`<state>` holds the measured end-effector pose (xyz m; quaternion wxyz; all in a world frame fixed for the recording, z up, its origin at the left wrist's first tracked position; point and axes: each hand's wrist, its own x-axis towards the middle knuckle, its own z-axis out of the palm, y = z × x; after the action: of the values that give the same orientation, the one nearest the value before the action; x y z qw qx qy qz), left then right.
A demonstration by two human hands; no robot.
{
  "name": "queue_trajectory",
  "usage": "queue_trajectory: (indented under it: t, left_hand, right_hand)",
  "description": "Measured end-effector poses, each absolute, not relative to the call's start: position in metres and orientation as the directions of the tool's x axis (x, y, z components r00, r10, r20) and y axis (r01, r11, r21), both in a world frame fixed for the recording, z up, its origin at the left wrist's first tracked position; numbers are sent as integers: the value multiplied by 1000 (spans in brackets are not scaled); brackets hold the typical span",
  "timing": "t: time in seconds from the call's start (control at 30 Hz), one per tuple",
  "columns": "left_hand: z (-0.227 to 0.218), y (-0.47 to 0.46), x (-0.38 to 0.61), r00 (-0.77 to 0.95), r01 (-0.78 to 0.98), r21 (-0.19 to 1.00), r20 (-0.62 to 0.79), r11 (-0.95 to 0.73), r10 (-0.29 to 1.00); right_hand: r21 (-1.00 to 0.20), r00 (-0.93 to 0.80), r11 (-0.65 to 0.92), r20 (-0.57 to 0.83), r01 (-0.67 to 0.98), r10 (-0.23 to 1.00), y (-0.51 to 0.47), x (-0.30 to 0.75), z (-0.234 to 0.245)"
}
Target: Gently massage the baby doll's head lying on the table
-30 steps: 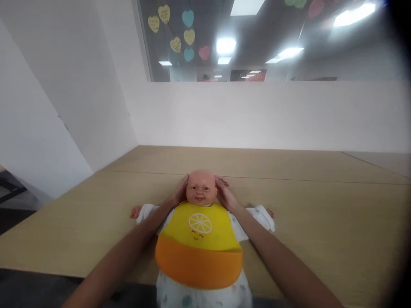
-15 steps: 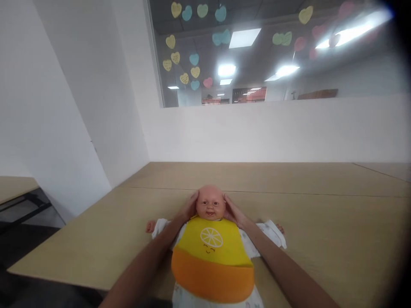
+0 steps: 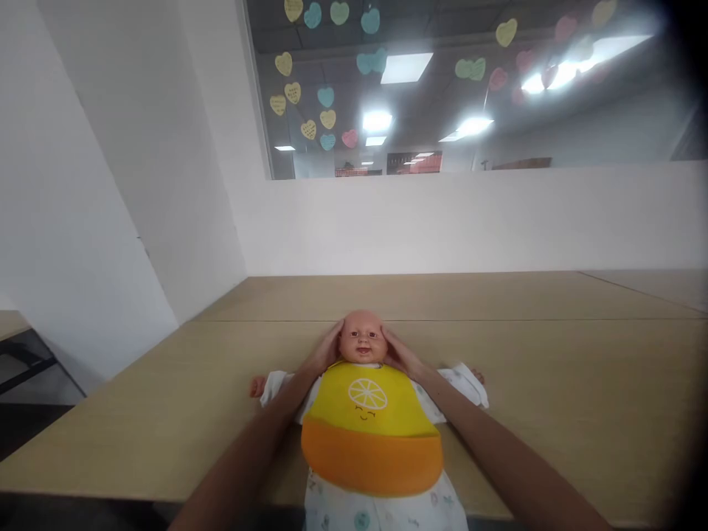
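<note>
A baby doll [image 3: 362, 341] lies face up on the table, arms spread in white printed clothes [image 3: 381, 512]. Over its chest is a yellow bib [image 3: 343, 405] with an orange lower pocket [image 3: 370, 459] and a citrus-slice print. My left hand [image 3: 327, 349] cups one side of the doll's head, its fingertips up by the temple. On the opposite side my right hand [image 3: 403, 354] is pressed against the head in the same way. Parts of the fingers are hidden behind the head and neck, where the bib's neckband also goes out of sight.
The wooden table [image 3: 553, 391] reaches to a white wall [image 3: 442, 225] beneath a window [image 3: 310, 66] with heart-shaped paper notes. A pale pillar [image 3: 133, 147] stands at the left, with part of another table [image 3: 11, 324] beyond it. The table's front edge runs below my forearms.
The view has shifted slightly, and more of the doll's lower clothing shows. Both hands stay at the sides of its head, the right fingertips now resting a little further onto the temple.
</note>
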<state>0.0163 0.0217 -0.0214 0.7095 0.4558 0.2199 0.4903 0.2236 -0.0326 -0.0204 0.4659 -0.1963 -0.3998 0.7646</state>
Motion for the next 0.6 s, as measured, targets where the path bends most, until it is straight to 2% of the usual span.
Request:
queue_trajectory:
  t: [0.23,0.43,0.5,0.6]
  left_hand:
    - [-17,19,15,478,-485,852,72,195,876]
    - [-4,1,21,655,-362,879,3,310,756]
    - [-5,-3,20,677,-313,914,23,259,736]
    - [-12,-4,13,610,-272,962,156,21,777]
  right_hand:
    - [-805,-334,-90,140,-587,932,-27,226,-25]
    - [-800,-181,-44,82,-599,980,-15,232,-35]
    - [-806,-169,-35,81,-591,982,-15,232,-35]
    - [-814,-206,-40,98,-579,974,-15,231,-36]
